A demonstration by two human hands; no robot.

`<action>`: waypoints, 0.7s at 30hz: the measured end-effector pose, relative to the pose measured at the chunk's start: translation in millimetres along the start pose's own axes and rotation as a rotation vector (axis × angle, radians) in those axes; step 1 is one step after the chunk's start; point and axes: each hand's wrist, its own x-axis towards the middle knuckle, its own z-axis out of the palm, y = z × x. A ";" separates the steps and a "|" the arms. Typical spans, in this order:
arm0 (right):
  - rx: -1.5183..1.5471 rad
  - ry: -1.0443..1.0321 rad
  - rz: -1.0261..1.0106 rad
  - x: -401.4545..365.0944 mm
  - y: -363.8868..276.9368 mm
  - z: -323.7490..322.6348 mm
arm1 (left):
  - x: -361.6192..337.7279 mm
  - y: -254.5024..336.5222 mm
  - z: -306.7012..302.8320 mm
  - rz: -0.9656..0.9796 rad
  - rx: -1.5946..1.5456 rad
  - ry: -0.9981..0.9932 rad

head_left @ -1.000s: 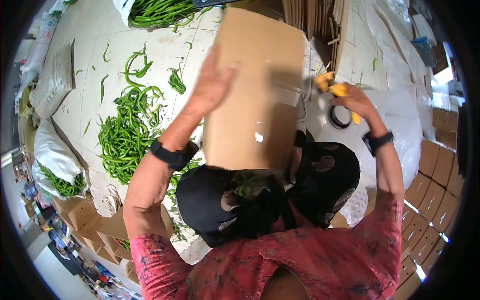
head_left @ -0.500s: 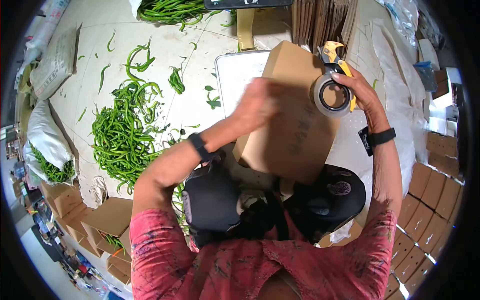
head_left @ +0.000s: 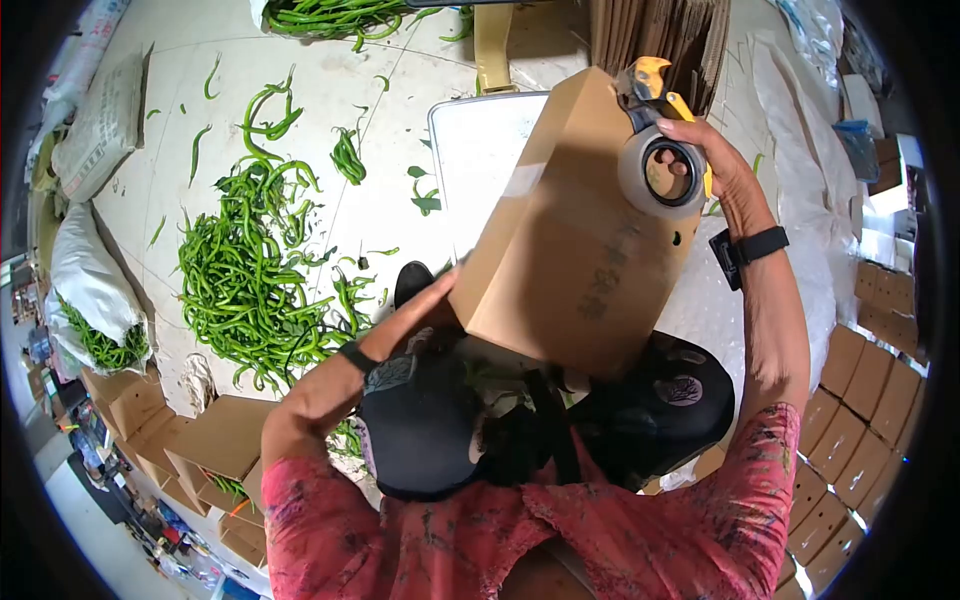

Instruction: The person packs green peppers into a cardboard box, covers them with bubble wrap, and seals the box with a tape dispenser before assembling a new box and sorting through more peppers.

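Note:
A closed cardboard box [head_left: 560, 260] with dark printed characters sits tilted over my knees. A strip of clear tape [head_left: 526, 180] shows on its left side. My right hand [head_left: 715, 165] grips a yellow-and-black tape dispenser [head_left: 652, 78], its roll of clear tape [head_left: 632, 180] lying against the box's upper right; fingertips show through the roll's core. At the box's lower left edge, my left hand [head_left: 442, 290] holds the side, its fingers mostly hidden behind the cardboard. Beyond the box lies a white, dark-rimmed flat surface [head_left: 480, 140].
Green chili peppers [head_left: 240, 280] are heaped on the floor at left, with more [head_left: 330, 18] at the top. A white sack [head_left: 95, 265] and open cartons [head_left: 215, 440] stand at left. Flattened cardboard [head_left: 660, 40] is behind the dispenser; stacked boxes [head_left: 850, 400] are at right.
My left hand has moved from above the box down to its lower left edge. The box has turned slightly, showing more of its taped left side. The dispenser has shifted slightly up and left.

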 end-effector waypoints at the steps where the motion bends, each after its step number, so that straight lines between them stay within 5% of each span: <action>1: 0.101 -0.035 -0.010 -4.8 4.6 -7.7 | -11.1 6.3 2.5 0.041 -0.028 0.039; 2: 0.205 -0.073 -0.020 -10.7 8.3 -9.4 | 5.2 -10.0 -29.5 -0.006 -0.012 0.219; 4: 0.179 0.026 -0.095 -32.5 4.4 -0.3 | -15.3 47.8 -12.9 0.032 -0.154 0.531; 5: 0.132 -0.015 -0.125 -42.0 0.2 2.0 | -16.1 74.5 -7.5 0.200 0.006 0.573; 6: 0.085 -0.054 -0.157 -52.7 -2.8 3.9 | -12.9 89.7 -21.9 0.151 0.169 0.611; 8: 0.052 -0.047 -0.176 -74.8 6.0 3.4 | -8.0 119.1 -14.7 0.253 -0.079 0.800; 10: 0.139 0.019 -0.138 -111.3 13.8 2.8 | 3.7 147.5 -13.9 0.545 -0.104 0.777; 14: 0.020 0.009 0.024 -161.6 55.7 -28.8 | 9.0 198.2 28.5 0.610 0.180 0.677; 16: 0.078 -0.001 -0.021 -173.1 48.2 -26.1 | 12.9 206.4 32.2 0.670 0.645 0.571; 19: 0.282 0.062 -0.071 -171.4 41.3 -12.4 | 14.1 182.6 32.7 0.757 0.869 0.521; 21: 0.027 -0.007 0.039 -156.9 38.2 -6.4 | 12.2 169.9 33.0 0.852 0.989 0.553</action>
